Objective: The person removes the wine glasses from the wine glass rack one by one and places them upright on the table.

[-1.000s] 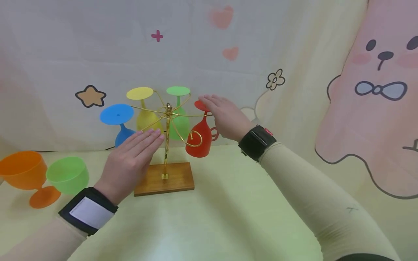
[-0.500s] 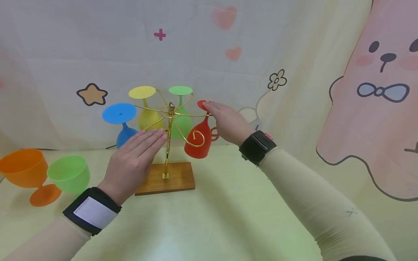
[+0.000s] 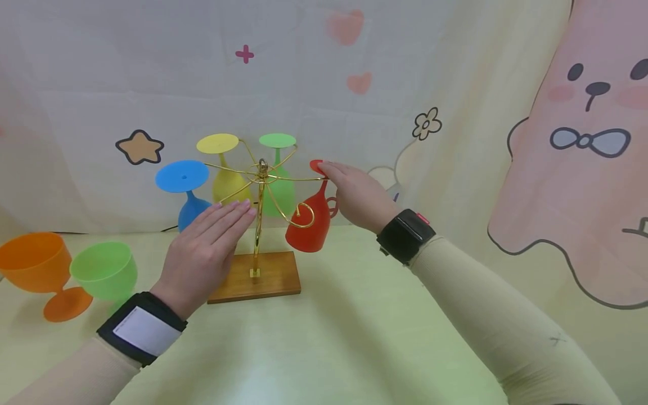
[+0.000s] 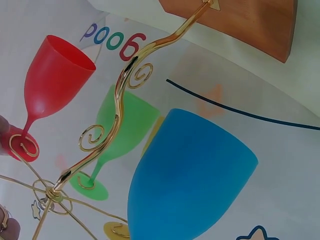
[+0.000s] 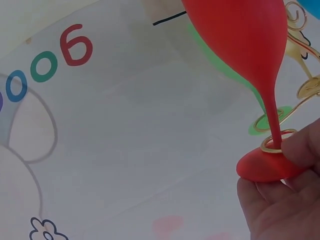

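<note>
A gold goblet rack (image 3: 258,225) on a wooden base stands before me. In the right wrist view, my right hand (image 5: 280,200) pinches the foot of a red goblet (image 5: 245,40), thumb on one face and fingers on the other. The goblet hangs upside down, with a gold loop (image 5: 272,150) around its stem by the foot. My left hand (image 3: 205,253) is stretched over the rack's front-left arm, fingers straight and together, thumb hidden. Inverted blue (image 4: 190,175), yellow (image 3: 217,144) and green (image 3: 277,140) goblets hang on the other arms.
Upright at the table's left are an orange goblet (image 3: 37,264) and a light green goblet (image 3: 103,270), partly behind my left wrist. A curled front arm (image 3: 304,216) of the rack sticks out towards me. A printed curtain (image 3: 455,56) hangs behind the table.
My right hand has come down slightly and a little to the right with the red goblet, whose bowl now hangs lower. The left hand stays almost where it was.
</note>
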Demonstrator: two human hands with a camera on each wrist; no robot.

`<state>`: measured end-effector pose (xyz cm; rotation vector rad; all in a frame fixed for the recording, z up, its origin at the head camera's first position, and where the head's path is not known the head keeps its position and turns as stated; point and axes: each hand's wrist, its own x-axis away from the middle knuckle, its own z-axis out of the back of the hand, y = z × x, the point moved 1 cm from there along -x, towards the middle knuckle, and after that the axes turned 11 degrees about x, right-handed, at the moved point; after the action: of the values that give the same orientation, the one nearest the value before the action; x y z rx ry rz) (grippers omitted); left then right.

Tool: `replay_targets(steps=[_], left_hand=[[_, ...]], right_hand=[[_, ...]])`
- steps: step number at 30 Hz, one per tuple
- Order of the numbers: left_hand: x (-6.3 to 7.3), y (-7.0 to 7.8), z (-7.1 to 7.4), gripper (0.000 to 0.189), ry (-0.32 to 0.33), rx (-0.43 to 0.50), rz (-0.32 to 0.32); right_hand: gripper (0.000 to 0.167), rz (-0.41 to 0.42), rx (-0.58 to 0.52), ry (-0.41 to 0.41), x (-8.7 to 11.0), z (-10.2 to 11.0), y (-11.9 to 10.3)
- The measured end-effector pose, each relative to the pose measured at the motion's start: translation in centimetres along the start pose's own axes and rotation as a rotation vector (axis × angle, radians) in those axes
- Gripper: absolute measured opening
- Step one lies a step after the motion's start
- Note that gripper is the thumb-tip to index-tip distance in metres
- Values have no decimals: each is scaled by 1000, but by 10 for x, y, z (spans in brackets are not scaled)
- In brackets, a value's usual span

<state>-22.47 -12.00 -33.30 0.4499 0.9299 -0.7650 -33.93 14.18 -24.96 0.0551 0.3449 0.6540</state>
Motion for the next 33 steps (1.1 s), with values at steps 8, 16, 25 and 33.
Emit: replay_targets(steps=[8,16,25,33], left_hand=[[2,-1,-2,63,-4,9,11],[2,-1,-3,64,9,13,8],[3,-2,-3,58,-10,15,14],[4,-1,-3,60,-17,8,22]], right_hand=[[58,11,5,21,5,4,-7],[60,104,4,22,3,12,-21],[60,181,56,-55,-16,20,-29],[66,66,20,-95,-37,25,-26]])
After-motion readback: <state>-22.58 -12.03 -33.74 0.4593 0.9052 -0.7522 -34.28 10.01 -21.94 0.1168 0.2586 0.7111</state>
